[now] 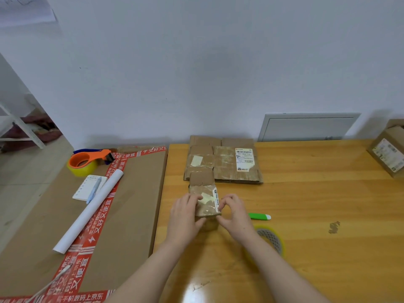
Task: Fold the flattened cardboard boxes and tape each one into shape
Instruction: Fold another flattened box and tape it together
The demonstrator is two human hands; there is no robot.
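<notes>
Surrounding the held box (207,202) lie a green tool (259,216), tape roll (272,238), flattened cardboard (227,165).

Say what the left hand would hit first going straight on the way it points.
The small box, which the left hand grips on one side and the right hand on the other. Beyond it lies the flattened cardboard, though depth is unclear.

We see only our left hand (185,215) and right hand (235,213) with the left forearm (150,265) and right forearm (282,265) behind them. Both arms are bare right down to the picture's lower edge. The fingers look short and rounded, but the nails are too blurred to describe.
</notes>
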